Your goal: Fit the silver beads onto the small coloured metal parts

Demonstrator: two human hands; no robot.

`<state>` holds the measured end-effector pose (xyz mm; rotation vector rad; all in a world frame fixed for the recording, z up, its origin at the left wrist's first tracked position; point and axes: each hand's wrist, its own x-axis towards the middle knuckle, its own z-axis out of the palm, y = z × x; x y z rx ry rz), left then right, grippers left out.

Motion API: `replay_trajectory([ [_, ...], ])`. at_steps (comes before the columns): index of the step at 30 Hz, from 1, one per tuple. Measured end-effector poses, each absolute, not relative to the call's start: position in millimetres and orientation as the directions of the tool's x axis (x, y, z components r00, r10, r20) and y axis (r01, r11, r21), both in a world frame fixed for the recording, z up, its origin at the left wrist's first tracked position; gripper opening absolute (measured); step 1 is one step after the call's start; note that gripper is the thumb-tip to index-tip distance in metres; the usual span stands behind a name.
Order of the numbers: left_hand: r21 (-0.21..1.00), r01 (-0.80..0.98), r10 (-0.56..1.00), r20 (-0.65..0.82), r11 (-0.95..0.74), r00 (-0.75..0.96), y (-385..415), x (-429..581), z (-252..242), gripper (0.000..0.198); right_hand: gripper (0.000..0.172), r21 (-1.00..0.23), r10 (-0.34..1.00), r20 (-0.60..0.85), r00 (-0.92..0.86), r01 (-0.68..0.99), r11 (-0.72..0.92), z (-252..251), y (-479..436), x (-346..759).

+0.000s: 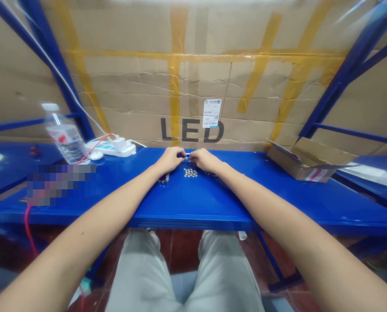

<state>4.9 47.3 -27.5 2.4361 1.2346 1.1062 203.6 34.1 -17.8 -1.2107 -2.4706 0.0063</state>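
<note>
My left hand (pixel 171 160) and my right hand (pixel 205 159) meet over the middle of the blue table (pixel 193 203), fingers closed in pinches. A small purple piece (pixel 181 155) shows at my left fingertips, and another purple bit shows by my right fingertips. Something thin and pale spans the gap between them; its kind is too small to tell. Just below the hands lies a cluster of several small silvery round pieces (pixel 190 173). Several short purple-and-silver cylinders (pixel 163 178) lie beside my left wrist. More small dark pieces are partly hidden by my right wrist.
On the left stand a water bottle (pixel 66 136) and a white power strip (pixel 117 147) with cables. A red cord (pixel 29 229) hangs over the front edge. An open cardboard box (pixel 310 162) sits at right. A taped cardboard panel (pixel 141 95) rises behind the table, between blue frame posts.
</note>
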Motion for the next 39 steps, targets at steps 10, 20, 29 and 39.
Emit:
replay_trajectory([
  [10, 0.438, 0.585, 0.720, 0.538, -0.683, 0.438, 48, 6, -29, 0.014, 0.028, -0.006, 0.750, 0.259, -0.608, 0.776, 0.631, -17, 30, 203],
  [20, 0.318, 0.544, 0.617, 0.557, -0.777, 0.556, 50, 11, -27, 0.022, 0.028, 0.042, 0.774, 0.224, -0.592, 0.799, 0.600, -14, 24, 200],
  [29, 0.331, 0.630, 0.700, 0.486, -0.702, 0.524, 48, 9, -24, 0.019, 0.027, 0.064, 0.797, 0.196, -0.571, 0.819, 0.570, -9, 21, 198],
  [39, 0.495, 0.618, 0.780, 0.510, -0.611, 0.363, 46, -3, -20, 0.015, 0.023, -0.053, 0.813, 0.276, -0.513, 0.836, 0.546, -8, 28, 215],
])
